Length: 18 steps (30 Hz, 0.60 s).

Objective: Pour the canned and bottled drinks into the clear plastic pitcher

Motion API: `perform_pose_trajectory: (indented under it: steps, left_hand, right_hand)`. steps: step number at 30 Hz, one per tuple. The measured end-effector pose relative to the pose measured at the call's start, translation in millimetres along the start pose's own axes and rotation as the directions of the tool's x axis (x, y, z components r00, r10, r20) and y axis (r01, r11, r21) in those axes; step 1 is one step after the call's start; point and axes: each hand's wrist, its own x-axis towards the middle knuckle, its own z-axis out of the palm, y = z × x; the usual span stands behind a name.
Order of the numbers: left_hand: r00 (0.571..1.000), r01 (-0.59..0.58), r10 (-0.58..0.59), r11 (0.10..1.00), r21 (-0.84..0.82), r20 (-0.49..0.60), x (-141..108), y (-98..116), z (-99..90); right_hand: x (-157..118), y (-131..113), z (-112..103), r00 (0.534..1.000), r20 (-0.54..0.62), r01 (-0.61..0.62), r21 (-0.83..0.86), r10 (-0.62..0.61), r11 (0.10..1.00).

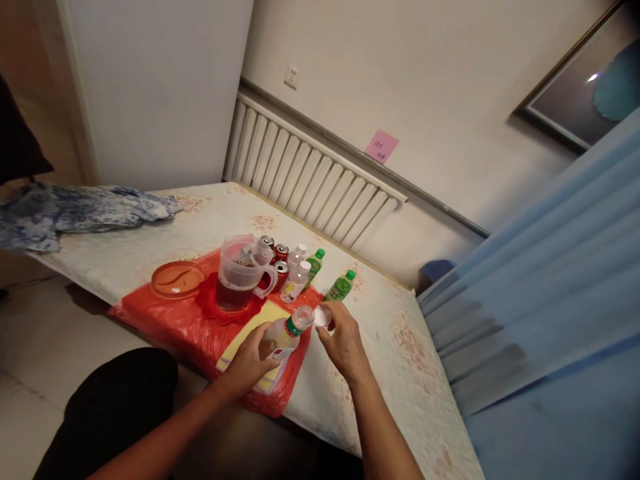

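My left hand (253, 360) is wrapped round a clear bottle (281, 339) with a green neck band, tilted to the right, its mouth uncovered. Just right of that mouth, my right hand (343, 337) pinches a white cap (323, 317). The cap and the bottle are apart. Behind the bottle, a clear pitcher (236, 277) with dark liquid stands on a red scalloped dish (207, 303). A folded yellow cloth (230, 348) lies under the left hand, on a red plastic sheet (165, 321).
Red cans (281, 270), white-capped bottles (295, 283) and green bottles (341, 287) stand beyond the hands. An orange lid (177, 280) lies left. A patterned cloth (95, 212) is on the table (385, 360) at the far left. A blue curtain (530, 280) hangs right.
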Motion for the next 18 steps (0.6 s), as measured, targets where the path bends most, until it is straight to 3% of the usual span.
perform_pose_trajectory:
  steps: [6,13,18]
  left_hand:
    - [1.000,-0.007,0.004,0.994,0.105,0.030,-4.6,6.4,5.5]
    - [0.997,-0.070,0.065,0.985,0.158,0.037,-7.2,-2.4,11.4]
    - [0.994,-0.099,0.085,0.975,0.201,0.075,-9.0,-1.4,12.0]
  right_hand:
    - [-4.5,-5.1,-26.9,0.994,0.082,0.079,0.003,-0.079,0.997]
    - [-11.0,-1.6,-39.0,0.991,0.131,0.029,0.088,-0.041,0.996]
    - [-13.2,-9.4,-45.3,0.972,0.215,0.066,0.119,-0.090,0.991]
